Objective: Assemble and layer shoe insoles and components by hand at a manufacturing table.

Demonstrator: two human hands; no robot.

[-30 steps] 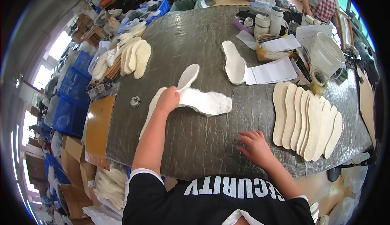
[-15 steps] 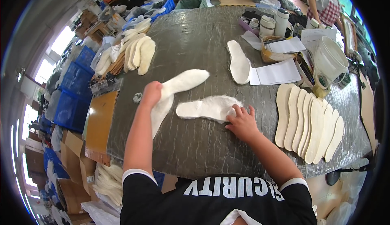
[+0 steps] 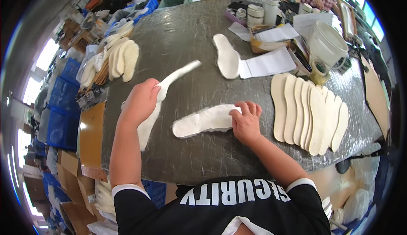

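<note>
Turned since the earlier frame: the left insole (image 3: 178,75) in the left hand (image 3: 143,97), from broad face to a narrow, nearly edge-on view; also the right insole (image 3: 202,121), whose right end the right hand (image 3: 247,122) now clasps, its fingers having been spread there. For the work, I read this as both hands engaged at once, one insole apiece. Items, left to right, as I view them remotely: one cluster of cream insoles (image 3: 125,59), overlapping, toward the left edge of the worktop (image 3: 182,27). One left hand, grip closed on the left insole, whose free end points away and to the right, raised off the worktop by my judgement. One pale insole-shaped piece (image 3: 148,130), running down from beneath that hand; I cannot tell whether the grip takes it in too. One right insole, pale, fuzzy-edged, aslant over mid-worktop, left end free. One loose insole (image 3: 227,58), farther off, beside white sheets of paper (image 3: 269,63). One right hand, grip closed over the right insole's end; I cannot tell how far that end is lifted. One fanned row of cream insoles (image 3: 313,116), overlapping, apart from both hands. One pale bucket (image 3: 328,42), beyond that row.
</note>
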